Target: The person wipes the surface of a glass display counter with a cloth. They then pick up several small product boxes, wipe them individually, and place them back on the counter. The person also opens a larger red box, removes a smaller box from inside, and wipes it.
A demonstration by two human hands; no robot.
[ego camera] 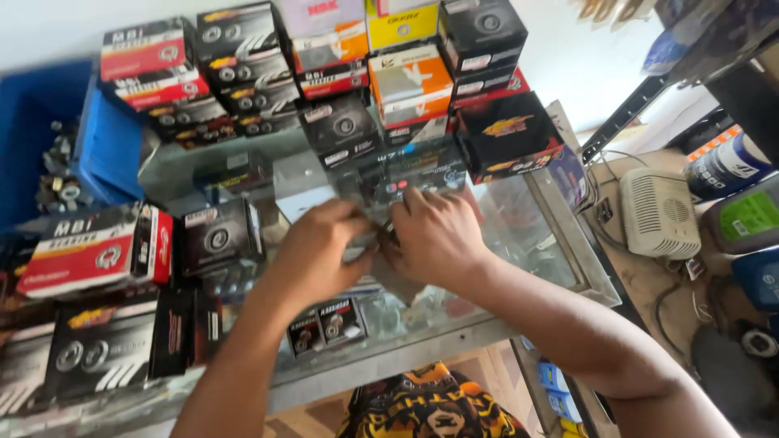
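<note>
My left hand (316,247) and right hand (434,235) meet over the glass desk (560,243), each grip curled onto a small clear packet (369,243) between them, lying crosswise, equally near both, below the stacked boxes (341,73).

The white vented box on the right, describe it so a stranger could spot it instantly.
Start at the glass counter where both hands work, then look past its right edge to the cluttered side surface. The white vented box lies there, wires trailing from its left side; it alone is plain white with rows of slots.
</note>
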